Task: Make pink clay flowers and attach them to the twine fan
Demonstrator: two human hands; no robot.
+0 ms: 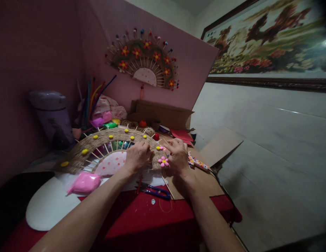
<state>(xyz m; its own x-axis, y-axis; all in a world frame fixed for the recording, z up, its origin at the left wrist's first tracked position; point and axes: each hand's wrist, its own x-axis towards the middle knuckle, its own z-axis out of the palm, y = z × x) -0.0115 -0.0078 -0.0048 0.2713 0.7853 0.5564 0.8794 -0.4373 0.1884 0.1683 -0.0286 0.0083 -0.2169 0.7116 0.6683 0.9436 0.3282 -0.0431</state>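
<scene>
A fan-shaped craft frame [73,153] of sticks wound with twine lies on the table, dotted with several yellow clay pieces [95,137]. My left hand [138,156] rests over its inner right side, fingers curled closed; what they hold, if anything, is hidden. My right hand [178,155] is bent at the frame's right end, thumb and fingers drawn together beside a partly petalled yellow-and-pink flower [159,148]. Whatever is between those fingertips is too small to make out. Just below sits a pink flower [163,161] with a yellow centre.
A bag of pink clay [85,182] and a white disc [47,206] lie at front left. Blue-handled thread snips [156,192] are on the red cloth [141,224]. A glue gun [198,162] lies on cardboard at right. A finished fan [136,52] hangs behind.
</scene>
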